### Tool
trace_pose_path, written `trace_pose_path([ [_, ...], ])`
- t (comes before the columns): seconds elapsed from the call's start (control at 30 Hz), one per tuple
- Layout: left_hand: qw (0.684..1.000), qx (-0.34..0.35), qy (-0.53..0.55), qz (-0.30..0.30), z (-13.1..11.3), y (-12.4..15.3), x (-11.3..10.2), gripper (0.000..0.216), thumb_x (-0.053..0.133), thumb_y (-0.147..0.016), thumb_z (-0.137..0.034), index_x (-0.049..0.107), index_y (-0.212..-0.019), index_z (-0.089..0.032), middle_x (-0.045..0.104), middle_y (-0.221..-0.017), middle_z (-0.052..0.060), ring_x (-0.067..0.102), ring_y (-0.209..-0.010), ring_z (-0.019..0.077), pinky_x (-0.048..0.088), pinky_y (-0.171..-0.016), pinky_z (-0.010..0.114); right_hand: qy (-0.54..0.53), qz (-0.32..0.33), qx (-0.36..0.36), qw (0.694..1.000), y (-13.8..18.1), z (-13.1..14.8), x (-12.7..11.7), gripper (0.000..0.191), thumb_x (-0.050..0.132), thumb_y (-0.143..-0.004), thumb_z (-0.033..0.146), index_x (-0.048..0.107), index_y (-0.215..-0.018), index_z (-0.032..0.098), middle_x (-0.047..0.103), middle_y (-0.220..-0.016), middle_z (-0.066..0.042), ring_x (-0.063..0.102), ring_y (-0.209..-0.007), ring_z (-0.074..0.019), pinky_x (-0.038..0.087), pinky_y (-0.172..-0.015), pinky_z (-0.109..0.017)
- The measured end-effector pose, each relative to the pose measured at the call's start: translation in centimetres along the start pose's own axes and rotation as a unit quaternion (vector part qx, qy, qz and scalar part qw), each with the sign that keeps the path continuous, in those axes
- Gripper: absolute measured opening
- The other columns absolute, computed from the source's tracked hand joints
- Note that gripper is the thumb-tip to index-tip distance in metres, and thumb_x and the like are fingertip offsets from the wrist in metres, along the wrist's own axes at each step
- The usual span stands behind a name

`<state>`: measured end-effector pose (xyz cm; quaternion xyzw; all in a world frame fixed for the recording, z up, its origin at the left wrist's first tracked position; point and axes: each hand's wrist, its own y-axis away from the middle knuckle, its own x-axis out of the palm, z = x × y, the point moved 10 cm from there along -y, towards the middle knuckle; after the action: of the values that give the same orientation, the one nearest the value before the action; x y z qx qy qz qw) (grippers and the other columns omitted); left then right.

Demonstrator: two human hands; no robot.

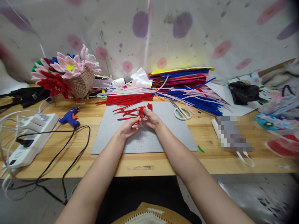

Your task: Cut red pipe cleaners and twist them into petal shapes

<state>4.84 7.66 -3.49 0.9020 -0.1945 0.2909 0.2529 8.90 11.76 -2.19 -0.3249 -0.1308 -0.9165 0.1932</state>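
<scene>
Over the grey cutting mat my two hands meet, working on one red pipe cleaner bent into a small loop. My left hand pinches its lower end between thumb and fingertips. The upper part of the loop is gripped by my right hand, its fingers curled. Just beyond the right hand lies a small red coiled piece. Several loose red pipe cleaners rest on the mat behind the left hand. White-handled scissors lie on the mat's right side.
Behind the mat are bundles of red pipe cleaners and blue pipe cleaners. On the left stand a blue glue gun with a trailing black cord, a white power strip and a basket of fuzzy flowers. A black plastic bag sits right.
</scene>
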Motion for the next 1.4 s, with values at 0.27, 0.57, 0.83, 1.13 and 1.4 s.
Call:
trace_pose_path([
  [0.27, 1.0, -0.01, 0.003, 0.003, 0.8, 0.1, 1.0, 0.009, 0.058, -0.075, -0.019, 0.061, -0.072, -0.011, 0.05, -0.055, -0.003, 0.028, -0.034, -0.0022, 0.036, -0.034, 0.01, -0.047, -0.064, 0.008, 0.997, 0.1, 0.0, -0.9, 0.012, 0.058, -0.077, 0.021, 0.06, -0.067, 0.014, 0.057, -0.057, 0.003, 0.034, -0.037, -0.0004, 0.032, -0.033, -0.01],
  [0.57, 1.0, 0.015, -0.008, 0.012, 0.6, -0.2, 1.2, 0.01, 0.062, -0.072, -0.02, 0.061, -0.072, -0.01, 0.047, -0.053, -0.005, 0.03, -0.033, -0.0016, 0.039, -0.035, 0.012, -0.075, -0.077, -0.001, 0.994, 0.1, 0.4, -0.8, 0.015, 0.069, -0.065, 0.02, 0.056, -0.064, 0.013, 0.058, -0.055, 0.004, 0.031, -0.034, 0.0022, 0.026, -0.029, -0.008],
  [0.83, 0.988, 0.085, -0.132, -0.009, 0.0, -0.9, 1.1, 0.028, 0.07, -0.06, -0.037, 0.061, -0.068, -0.011, 0.039, -0.046, -0.007, 0.031, -0.037, 0.0005, 0.042, -0.044, 0.017, -0.03, -0.133, -0.062, 0.989, 0.3, 1.9, -1.8, 0.023, 0.069, -0.056, 0.015, 0.046, -0.055, 0.016, 0.041, -0.04, 0.01, 0.022, -0.03, 0.0013, 0.015, -0.027, -0.013],
  [1.13, 0.683, 0.287, -0.615, -0.269, -6.8, 2.5, -0.6, 0.026, 0.051, -0.077, -0.039, 0.065, -0.087, -0.019, 0.058, -0.079, 0.004, 0.054, -0.072, 0.0153, 0.042, -0.067, 0.028, 0.27, -0.21, -0.037, 0.939, 1.1, 3.0, -5.4, 0.016, 0.067, -0.059, 0.027, 0.056, -0.062, 0.015, 0.049, -0.048, 0.005, 0.038, -0.04, -0.0039, 0.024, -0.037, -0.017],
  [1.4, 0.517, 0.252, -0.737, -0.356, -8.6, 3.8, -3.6, 0.011, 0.058, -0.073, -0.028, 0.063, -0.077, -0.019, 0.054, -0.091, 0.008, 0.049, -0.094, 0.0242, 0.035, -0.083, 0.037, 0.661, -0.273, -0.121, 0.689, 2.7, 5.8, -4.2, 0.019, 0.057, -0.071, 0.026, 0.062, -0.089, 0.02, 0.061, -0.088, -0.004, 0.056, -0.077, -0.015, 0.042, -0.07, -0.029],
])
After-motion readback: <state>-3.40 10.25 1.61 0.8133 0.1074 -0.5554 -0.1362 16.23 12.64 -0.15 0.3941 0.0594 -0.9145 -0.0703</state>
